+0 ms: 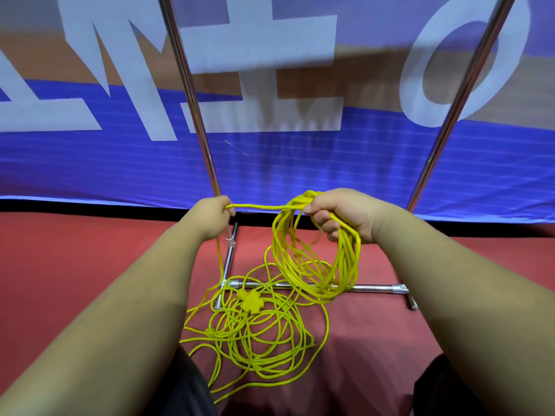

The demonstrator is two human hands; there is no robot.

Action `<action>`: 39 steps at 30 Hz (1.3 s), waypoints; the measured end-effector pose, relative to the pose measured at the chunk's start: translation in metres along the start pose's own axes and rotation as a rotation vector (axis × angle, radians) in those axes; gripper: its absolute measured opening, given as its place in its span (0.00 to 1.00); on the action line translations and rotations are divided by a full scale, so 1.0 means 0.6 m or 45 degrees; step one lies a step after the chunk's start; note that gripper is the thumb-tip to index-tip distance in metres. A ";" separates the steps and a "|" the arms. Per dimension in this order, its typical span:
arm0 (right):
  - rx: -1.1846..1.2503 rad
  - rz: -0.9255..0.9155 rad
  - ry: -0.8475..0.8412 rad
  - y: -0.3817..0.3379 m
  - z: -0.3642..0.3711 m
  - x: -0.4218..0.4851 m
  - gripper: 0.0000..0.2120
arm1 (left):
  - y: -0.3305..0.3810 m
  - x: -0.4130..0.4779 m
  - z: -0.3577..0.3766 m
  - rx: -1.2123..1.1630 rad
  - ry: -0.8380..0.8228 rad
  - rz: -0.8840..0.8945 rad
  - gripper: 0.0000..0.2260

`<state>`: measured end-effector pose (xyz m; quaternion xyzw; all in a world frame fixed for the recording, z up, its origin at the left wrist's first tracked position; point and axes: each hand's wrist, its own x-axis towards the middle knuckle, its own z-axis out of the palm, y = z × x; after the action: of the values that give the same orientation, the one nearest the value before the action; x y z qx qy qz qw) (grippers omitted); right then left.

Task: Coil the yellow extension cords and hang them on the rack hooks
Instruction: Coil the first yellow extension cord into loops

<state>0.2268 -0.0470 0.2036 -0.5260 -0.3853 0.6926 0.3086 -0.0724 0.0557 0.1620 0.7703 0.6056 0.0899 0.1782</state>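
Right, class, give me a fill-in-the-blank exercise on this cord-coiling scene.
1. The coil hangs from the ____ hand.
2. The left hand pulls a strand taut toward the ____ hand.
3. The loose cord lies on the ____ floor.

Missing words: right; right; red

Looks like an event or exhibition hall, maybe a sports venue. Red carpet-like floor (90, 265) w/ a big blue fabric banner (300, 163) carrying oversized white lettering, stretched along the back. A chrome metal tube rack (375, 287) on a floor base stands in front, uprights running up past the banner.
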 end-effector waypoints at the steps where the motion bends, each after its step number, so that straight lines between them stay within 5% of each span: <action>1: 0.065 -0.042 0.051 -0.003 -0.004 0.001 0.08 | -0.016 0.000 0.001 0.036 -0.033 -0.067 0.10; 5: 0.271 -0.203 0.345 -0.015 -0.023 0.001 0.07 | -0.077 0.008 0.010 0.162 -0.244 -0.305 0.09; 10: 0.305 -0.249 0.607 -0.004 -0.041 0.011 0.06 | -0.059 -0.002 0.010 -0.050 -0.338 -0.395 0.16; 15: 0.389 -0.243 0.681 0.008 -0.054 0.030 0.04 | 0.014 0.005 -0.008 0.200 -0.053 -0.061 0.11; 18: 0.426 -0.268 0.687 0.010 -0.057 0.037 0.01 | 0.064 0.000 -0.006 0.232 -0.132 0.231 0.04; 22: 0.351 -0.286 0.668 0.010 -0.049 0.037 0.03 | 0.114 -0.017 0.002 0.234 -0.288 0.671 0.06; 28: 0.075 -0.118 0.447 0.015 -0.021 0.022 0.05 | 0.151 -0.033 0.001 -0.016 -0.278 0.907 0.05; 34: -0.077 0.100 0.049 0.034 0.002 0.027 0.10 | 0.159 -0.040 -0.007 -0.180 -0.067 0.723 0.13; 39: -0.124 0.040 -0.005 0.029 0.014 0.031 0.09 | 0.128 -0.035 -0.011 -0.143 -0.115 0.564 0.15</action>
<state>0.2136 -0.0423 0.1807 -0.5451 -0.4108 0.6788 0.2708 -0.0110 0.0209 0.1990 0.8766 0.4071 0.1257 0.2238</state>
